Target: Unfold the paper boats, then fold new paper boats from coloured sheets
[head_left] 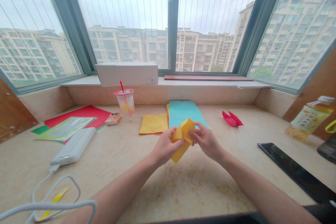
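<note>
A partly folded sheet of yellow origami paper is held up above the counter between my two hands. My left hand pinches its left side, the thumb lying across the front. On the right side, my right hand grips a raised flap with thumb and fingers. One part of the paper stands up in a folded peak, and a flat strip hangs below the hands. Just behind are a stack of yellow paper squares and a pile of light blue sheets. A folded red paper piece rests farther right.
At left lie red sheets, a clear packet, a white power bank with a looped cable, and a small orange-and-white packet. A plastic cup stands behind. A drink bottle and black phone-like slab are right.
</note>
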The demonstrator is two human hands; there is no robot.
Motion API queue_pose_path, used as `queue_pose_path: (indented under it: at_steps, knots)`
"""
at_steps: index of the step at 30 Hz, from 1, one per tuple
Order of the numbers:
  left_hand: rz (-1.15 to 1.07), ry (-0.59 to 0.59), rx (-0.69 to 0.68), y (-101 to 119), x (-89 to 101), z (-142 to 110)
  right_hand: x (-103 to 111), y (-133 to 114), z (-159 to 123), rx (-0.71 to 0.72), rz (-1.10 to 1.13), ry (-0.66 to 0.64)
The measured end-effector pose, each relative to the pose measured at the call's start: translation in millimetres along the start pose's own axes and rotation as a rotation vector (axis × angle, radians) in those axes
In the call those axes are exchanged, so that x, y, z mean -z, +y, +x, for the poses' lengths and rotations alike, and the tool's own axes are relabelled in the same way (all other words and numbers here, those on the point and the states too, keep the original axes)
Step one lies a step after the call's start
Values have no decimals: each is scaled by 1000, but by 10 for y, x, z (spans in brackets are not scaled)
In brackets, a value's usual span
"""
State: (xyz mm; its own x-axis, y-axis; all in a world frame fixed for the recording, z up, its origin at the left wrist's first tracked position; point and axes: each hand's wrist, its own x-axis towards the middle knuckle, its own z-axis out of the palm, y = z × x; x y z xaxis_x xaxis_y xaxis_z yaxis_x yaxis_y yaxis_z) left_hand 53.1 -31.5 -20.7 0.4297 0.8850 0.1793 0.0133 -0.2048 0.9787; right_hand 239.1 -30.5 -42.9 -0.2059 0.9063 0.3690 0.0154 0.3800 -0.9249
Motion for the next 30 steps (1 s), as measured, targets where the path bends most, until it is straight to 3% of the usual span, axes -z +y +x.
queue_pose_path:
  at_steps: [9, 16, 26, 30]
  knots:
    - [1, -13, 31, 6, 11, -7, 9, 0, 8, 7, 9, 4]
    - [-102, -29, 24, -22, 10, 10, 22, -40, -9, 46, -66, 78]
    - [-1, -3, 46, -60, 49, 37, 137, -91, 2, 225, -372, 147]
    - [138, -13, 15, -119, 73, 45, 142, -144, -24, 254, -511, 99]
